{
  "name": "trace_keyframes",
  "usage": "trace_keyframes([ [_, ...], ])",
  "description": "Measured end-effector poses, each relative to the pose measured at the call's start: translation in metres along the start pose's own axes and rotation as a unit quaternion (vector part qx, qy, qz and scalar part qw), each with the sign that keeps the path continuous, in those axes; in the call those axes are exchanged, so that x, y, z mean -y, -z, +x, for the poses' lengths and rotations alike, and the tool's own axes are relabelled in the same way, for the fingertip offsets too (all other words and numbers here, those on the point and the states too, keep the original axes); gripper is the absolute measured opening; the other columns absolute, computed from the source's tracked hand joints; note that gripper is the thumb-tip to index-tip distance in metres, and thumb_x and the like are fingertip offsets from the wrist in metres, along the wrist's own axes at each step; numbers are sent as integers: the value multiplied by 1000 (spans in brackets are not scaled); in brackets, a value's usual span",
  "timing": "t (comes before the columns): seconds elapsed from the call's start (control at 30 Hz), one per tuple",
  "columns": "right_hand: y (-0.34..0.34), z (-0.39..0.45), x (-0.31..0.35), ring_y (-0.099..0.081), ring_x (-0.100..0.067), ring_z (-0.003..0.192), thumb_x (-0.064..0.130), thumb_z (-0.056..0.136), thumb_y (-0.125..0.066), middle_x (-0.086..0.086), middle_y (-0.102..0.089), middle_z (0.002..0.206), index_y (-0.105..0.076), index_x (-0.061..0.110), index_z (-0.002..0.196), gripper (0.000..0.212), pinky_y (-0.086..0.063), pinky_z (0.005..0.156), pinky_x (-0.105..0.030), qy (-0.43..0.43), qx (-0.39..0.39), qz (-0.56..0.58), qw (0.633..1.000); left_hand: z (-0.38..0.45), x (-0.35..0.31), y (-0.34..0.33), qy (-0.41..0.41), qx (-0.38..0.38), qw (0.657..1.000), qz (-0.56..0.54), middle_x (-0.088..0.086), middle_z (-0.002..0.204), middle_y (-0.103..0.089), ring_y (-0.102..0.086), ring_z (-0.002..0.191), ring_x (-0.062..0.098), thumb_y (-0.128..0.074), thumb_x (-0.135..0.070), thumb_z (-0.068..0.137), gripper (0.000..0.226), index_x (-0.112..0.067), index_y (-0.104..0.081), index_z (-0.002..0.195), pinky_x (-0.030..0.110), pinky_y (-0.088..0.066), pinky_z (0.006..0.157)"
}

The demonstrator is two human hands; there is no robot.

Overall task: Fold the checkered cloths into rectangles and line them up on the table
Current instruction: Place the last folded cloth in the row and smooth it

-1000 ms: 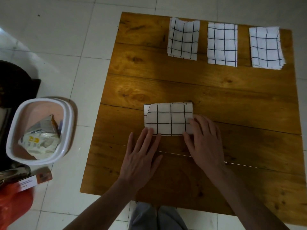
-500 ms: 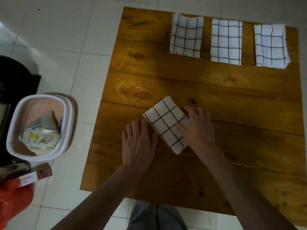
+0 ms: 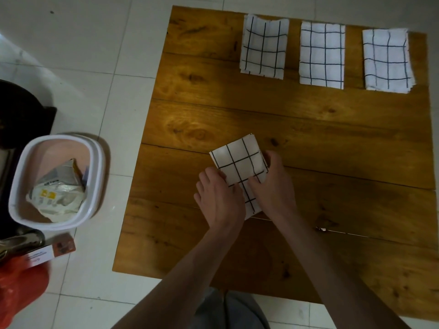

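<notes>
A folded white cloth with black checks [image 3: 240, 166] lies near the middle of the wooden table [image 3: 308, 129], its long side turned nearly toward the far edge. My left hand [image 3: 219, 198] grips its near left edge and my right hand [image 3: 273, 186] grips its right edge, both covering the near part. Three folded checkered cloths sit in a row along the far edge: the left one [image 3: 263, 46], the middle one [image 3: 322, 55] and the right one [image 3: 386, 60].
On the tiled floor to the left stands a white bin [image 3: 57, 181] holding crumpled packaging. A small box [image 3: 51, 254] and a red bag [image 3: 19, 290] lie near it. A thin wire [image 3: 342, 232] rests on the table to the right.
The cloth has been turned from lying crosswise to nearly lengthwise. Both hands, first flat on its near edge, have closed onto its sides.
</notes>
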State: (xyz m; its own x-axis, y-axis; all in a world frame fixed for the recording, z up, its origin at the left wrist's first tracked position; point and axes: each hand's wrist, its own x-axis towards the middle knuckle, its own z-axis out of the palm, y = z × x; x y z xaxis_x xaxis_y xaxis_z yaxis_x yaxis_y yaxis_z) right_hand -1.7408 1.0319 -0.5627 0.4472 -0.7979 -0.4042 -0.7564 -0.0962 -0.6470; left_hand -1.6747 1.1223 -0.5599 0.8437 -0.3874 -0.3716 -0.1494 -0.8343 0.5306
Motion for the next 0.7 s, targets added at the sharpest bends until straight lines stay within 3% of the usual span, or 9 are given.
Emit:
trace_keyframes([
  [0.13, 6, -3, -9, -63, -16, 107, 17, 95, -70, 1, -64, 119, -53, 18, 133, 41, -48, 73, -20, -12, 14, 62, 998, 2, -1, 3, 16, 23, 996, -89, -8, 103, -56, -58, 103, 19, -75, -7, 85, 53, -29, -36, 114, 44, -50, 97],
  [0.27, 15, -11, -12, -65, -19, 105, 25, 99, -66, 1, -66, 112, -59, 19, 122, 25, -56, 86, -37, -48, 33, 127, 990, 7, -3, 12, 67, 102, 978, -168, -7, 104, -64, -67, 100, 19, -73, -9, 83, 53, -22, -54, 131, 47, -62, 86],
  [0.4, 30, -28, -1, -64, -18, 119, 45, 95, -69, 1, -65, 131, -54, 25, 139, 51, -58, 98, -50, -66, 56, 171, 981, 3, -5, 29, 68, 134, 967, -206, 1, 113, -65, -66, 102, 21, -72, -29, 85, 40, -26, -59, 123, 45, -62, 87],
  [0.47, 47, -39, 7, -67, -10, 110, 41, 96, -70, 7, -68, 121, -59, 27, 131, 39, -60, 92, -42, -60, 58, 185, 979, -9, -15, 52, 69, 150, 955, -245, 3, 111, -67, -68, 101, 20, -68, -25, 97, 26, -20, -60, 122, 45, -62, 89],
  [0.6, 88, -73, 35, -71, 5, 86, 31, 97, -72, 15, -71, 104, -64, 32, 119, 23, -59, 65, -18, -52, 70, 229, 969, -39, -36, 110, 59, 187, 929, -314, 4, 109, -74, -75, 95, 16, -66, -22, 101, 18, -19, -62, 118, 41, -65, 80],
  [0.7, 122, -102, 67, -73, 3, 84, 35, 97, -71, 10, -74, 100, -65, 39, 105, 12, -59, 62, -19, -58, 81, 255, 962, -61, -54, 154, 17, 171, 934, -313, 1, 91, -71, -70, 85, 16, -71, -24, 98, 11, -15, -65, 99, 40, -63, 79],
])
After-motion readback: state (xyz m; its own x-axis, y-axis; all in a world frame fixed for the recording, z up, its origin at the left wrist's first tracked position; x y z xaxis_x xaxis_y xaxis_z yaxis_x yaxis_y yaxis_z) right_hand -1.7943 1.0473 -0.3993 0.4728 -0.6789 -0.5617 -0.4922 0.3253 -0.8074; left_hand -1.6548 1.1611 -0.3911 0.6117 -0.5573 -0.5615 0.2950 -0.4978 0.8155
